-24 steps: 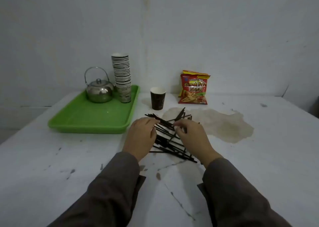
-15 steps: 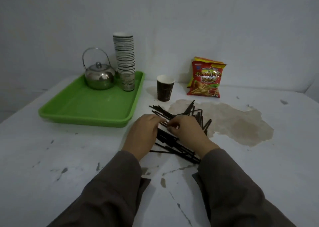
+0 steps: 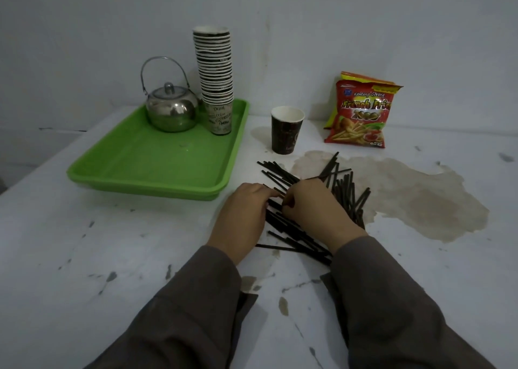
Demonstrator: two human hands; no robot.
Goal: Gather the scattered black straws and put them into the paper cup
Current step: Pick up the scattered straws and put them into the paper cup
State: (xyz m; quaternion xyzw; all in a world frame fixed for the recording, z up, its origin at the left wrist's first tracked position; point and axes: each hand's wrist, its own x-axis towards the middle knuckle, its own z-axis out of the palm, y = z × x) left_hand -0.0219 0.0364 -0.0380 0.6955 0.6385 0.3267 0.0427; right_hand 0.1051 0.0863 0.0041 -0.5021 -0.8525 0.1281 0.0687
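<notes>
Several black straws [image 3: 345,192] lie scattered in a loose pile on the white table, near a brown stain. Some stick out beyond my hands toward the cup, others trail back toward my sleeves. My left hand [image 3: 242,211] rests on the pile's left side, fingers pointing right and touching the straws. My right hand [image 3: 312,209] sits over the middle of the pile, fingers curled down round some straws, thumb close to my left fingertips. The dark paper cup [image 3: 286,133] stands upright and apart, just behind the pile.
A green tray [image 3: 145,167] at the back left holds a steel kettle [image 3: 171,110] and a tall stack of paper cups [image 3: 215,74]. A red snack bag [image 3: 360,113] leans on the wall behind the cup. A brown stain [image 3: 414,200] spreads to the right.
My hands have drawn closer together over the pile, the right one sliding left until it nearly meets the left. The view has shifted, so the table looks nearer.
</notes>
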